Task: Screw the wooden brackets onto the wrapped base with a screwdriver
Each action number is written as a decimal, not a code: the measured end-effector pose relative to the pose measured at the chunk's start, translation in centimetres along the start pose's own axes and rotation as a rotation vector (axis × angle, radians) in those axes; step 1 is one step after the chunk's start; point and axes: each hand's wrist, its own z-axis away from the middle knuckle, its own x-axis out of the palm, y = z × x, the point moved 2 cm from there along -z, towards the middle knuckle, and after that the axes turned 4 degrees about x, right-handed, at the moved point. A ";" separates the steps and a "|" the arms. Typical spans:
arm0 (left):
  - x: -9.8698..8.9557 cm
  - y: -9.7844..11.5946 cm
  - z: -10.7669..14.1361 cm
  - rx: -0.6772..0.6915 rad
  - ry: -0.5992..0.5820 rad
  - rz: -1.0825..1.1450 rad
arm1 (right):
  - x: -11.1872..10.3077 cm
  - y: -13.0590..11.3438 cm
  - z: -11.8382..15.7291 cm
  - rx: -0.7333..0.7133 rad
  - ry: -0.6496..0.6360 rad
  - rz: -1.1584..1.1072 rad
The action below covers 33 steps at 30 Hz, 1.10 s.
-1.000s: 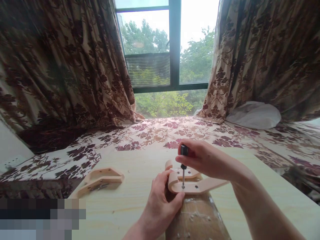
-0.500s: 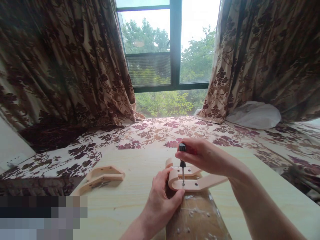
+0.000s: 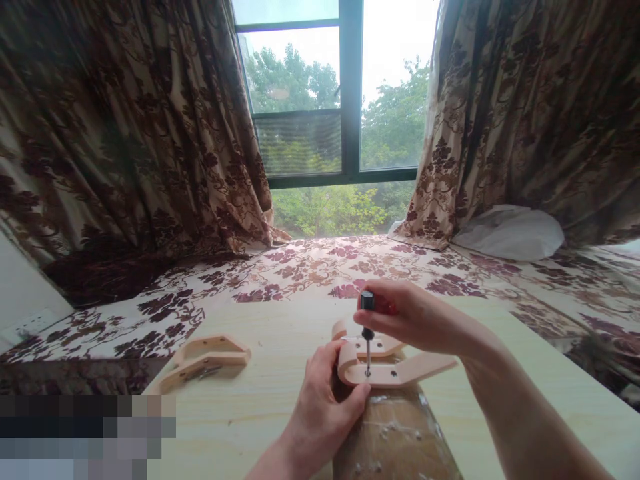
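My right hand point(image 3: 417, 313) pinches the black handle of a screwdriver point(image 3: 367, 312). Its metal shaft points almost straight down, the tip in a hole of a pale wooden hook point(image 3: 415, 375) with a curled left end. Around that curled end, the fingers and thumb of my left hand point(image 3: 323, 400) press the hook against a brown block point(image 3: 393, 433) with shiny clear wrap or tape on it. Just behind lies a second wooden hook point(image 3: 380, 345), partly hidden by the first one and by my hands. A dark hole shows right of the screwdriver tip.
More pale wooden hooks point(image 3: 220, 359) lie at the left, with small dark metal pieces, perhaps screws, beside them. Everything rests on a light wooden board point(image 3: 270, 400). Beyond it are a flowered cloth point(image 3: 310, 267), curtains, a window and a white plastic bag point(image 3: 510, 232).
My right fingers have shifted slightly on the screwdriver handle, and more of its top shows. The tip stays in the same hole. My left hand keeps its hold; the view has tilted a little.
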 end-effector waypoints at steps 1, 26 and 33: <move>0.0 0.0 0.0 -0.001 0.000 -0.001 | -0.1 -0.1 0.1 0.002 -0.005 -0.008; 0.1 0.2 0.0 0.018 0.019 -0.021 | -0.2 0.0 0.1 -0.030 0.055 0.026; 0.0 0.1 0.1 0.027 0.020 -0.025 | -0.5 0.0 0.7 -0.018 -0.089 -0.125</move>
